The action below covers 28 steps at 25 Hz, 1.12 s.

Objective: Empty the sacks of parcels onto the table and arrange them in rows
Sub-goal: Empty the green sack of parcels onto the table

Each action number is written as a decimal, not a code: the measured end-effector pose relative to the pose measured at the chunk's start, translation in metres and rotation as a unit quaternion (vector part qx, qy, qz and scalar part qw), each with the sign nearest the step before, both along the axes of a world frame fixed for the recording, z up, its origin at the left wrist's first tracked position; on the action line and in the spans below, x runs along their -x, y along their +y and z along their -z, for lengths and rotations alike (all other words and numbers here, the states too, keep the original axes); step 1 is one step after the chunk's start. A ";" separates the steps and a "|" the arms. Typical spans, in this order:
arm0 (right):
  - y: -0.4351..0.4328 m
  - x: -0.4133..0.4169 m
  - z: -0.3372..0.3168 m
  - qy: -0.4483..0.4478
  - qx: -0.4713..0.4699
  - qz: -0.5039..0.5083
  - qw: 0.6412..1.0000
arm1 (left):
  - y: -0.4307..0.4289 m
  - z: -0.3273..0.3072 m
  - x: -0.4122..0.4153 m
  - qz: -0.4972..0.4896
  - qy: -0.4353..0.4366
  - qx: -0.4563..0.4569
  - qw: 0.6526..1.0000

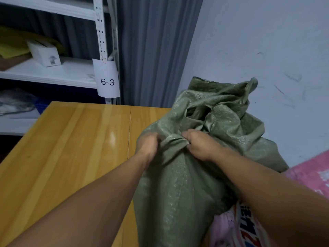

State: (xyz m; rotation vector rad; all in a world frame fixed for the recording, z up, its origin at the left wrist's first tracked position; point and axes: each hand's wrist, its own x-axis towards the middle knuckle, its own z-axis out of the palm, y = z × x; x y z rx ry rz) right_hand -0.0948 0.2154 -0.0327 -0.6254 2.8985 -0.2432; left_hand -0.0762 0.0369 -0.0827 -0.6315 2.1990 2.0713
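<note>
Both my hands clenched on bunched fabric near neck of green sack [178,184] — left hand [147,146], right hand [199,147]. Sack stands at right edge of surface [71,148]. Risk: tip it off-centre, parcels spill past edge — slick weave could slip my grip.

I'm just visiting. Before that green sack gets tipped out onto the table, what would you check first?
1. Grip: left hand and right hand both bunch the fabric of the green sack: ok.
2. Landing space: bare wood shows on the table left of the sack: ok.
3. Opening: the sack mouth is crumpled and folded over: cannot tell.
4. Support: the sack's base is out of view: cannot tell.
5. Contents: no parcels visible: cannot tell.
</note>
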 end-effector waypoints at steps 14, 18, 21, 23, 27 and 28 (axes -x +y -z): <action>-0.063 -0.025 -0.014 0.037 0.143 -0.009 0.989 | -0.036 0.026 -0.049 0.063 -0.018 0.243 0.968; -0.053 -0.021 -0.011 0.020 0.134 -0.026 0.990 | -0.023 0.025 -0.038 0.059 0.065 0.272 0.958; -0.043 -0.019 -0.008 -0.006 0.138 -0.020 0.990 | -0.012 0.031 -0.027 0.046 0.063 0.294 0.953; -0.036 -0.016 -0.008 -0.017 0.129 -0.019 0.991 | -0.006 0.032 -0.022 0.052 0.030 0.342 0.938; -0.022 -0.014 -0.024 -0.053 0.014 -0.062 0.997 | 0.004 0.024 -0.015 0.052 -0.061 0.438 0.895; -0.016 -0.013 -0.033 -0.054 -0.030 -0.073 0.995 | 0.009 0.023 -0.014 0.049 -0.077 0.445 0.891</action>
